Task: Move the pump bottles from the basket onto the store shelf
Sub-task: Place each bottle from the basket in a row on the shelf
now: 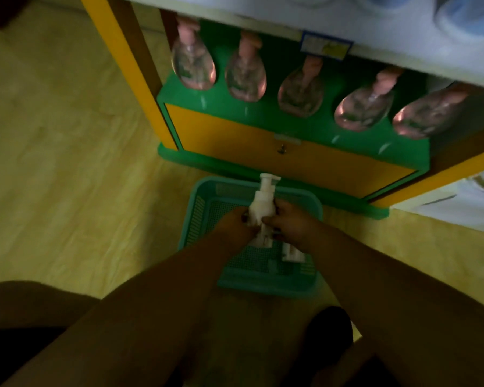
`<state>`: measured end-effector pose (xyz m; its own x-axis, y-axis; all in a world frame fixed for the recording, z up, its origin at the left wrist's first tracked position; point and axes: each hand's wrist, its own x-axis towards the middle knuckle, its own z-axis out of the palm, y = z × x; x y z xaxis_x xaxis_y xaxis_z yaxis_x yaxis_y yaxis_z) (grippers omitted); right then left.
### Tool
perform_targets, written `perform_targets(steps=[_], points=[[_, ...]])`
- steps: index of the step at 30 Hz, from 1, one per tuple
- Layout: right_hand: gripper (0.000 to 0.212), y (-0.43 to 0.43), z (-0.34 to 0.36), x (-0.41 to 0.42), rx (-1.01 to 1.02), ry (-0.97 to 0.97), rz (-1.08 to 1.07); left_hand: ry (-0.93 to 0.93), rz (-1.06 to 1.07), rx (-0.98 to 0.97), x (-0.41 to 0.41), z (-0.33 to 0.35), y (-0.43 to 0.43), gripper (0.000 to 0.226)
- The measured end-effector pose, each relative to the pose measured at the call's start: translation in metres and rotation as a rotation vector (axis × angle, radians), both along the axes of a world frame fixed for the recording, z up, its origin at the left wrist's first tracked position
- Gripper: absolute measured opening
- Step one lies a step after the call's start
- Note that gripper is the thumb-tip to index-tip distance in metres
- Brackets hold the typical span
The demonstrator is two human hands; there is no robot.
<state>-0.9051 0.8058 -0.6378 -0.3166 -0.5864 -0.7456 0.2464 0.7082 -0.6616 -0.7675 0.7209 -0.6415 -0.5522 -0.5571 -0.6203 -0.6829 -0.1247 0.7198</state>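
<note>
A teal plastic basket (199, 208) sits on the floor in front of the shelf. Over it, both hands grip one white pump bottle (263, 202), its pump head pointing toward the shelf. My left hand (235, 224) holds its left side and my right hand (291, 223) its right side. Another white pump bottle (292, 254) lies in the basket under my right wrist. The green bottom shelf (263, 118) carries a row of several clear pump bottles with pink pump heads (193, 62).
The shelf unit has orange uprights (123, 60) and an orange front panel (263, 152) with a small lock. A white upper shelf edge with a price tag (326, 46) overhangs the row. Beige floor spreads to the left. A dark shoe (330, 328) is near the basket.
</note>
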Motion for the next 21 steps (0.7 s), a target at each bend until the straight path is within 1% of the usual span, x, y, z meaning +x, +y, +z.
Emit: perform_targets(steps=[4,8,13,15,18,21], points=[[0.063,0.003,0.041,0.009,-0.086,0.046,-0.005,0.125,0.066,-0.044,0.014,0.036,0.010,0.055],[0.064,0.007,0.077,0.016,-0.198,0.017,-0.053,0.250,0.114,-0.053,0.027,0.073,0.013,0.059],[0.059,0.014,0.124,0.027,-0.353,-0.054,-0.125,0.374,0.089,-0.129,0.041,0.118,0.008,0.055],[0.056,0.014,0.144,0.031,-0.405,-0.061,-0.143,0.413,0.067,-0.145,0.046,0.134,0.006,0.060],[0.052,0.013,0.176,0.034,-0.493,-0.024,-0.131,0.496,0.073,-0.166,0.047,0.162,0.007,0.069],[0.048,0.012,0.207,0.030,-0.591,0.024,-0.116,0.605,0.091,-0.150,0.045,0.192,0.007,0.068]])
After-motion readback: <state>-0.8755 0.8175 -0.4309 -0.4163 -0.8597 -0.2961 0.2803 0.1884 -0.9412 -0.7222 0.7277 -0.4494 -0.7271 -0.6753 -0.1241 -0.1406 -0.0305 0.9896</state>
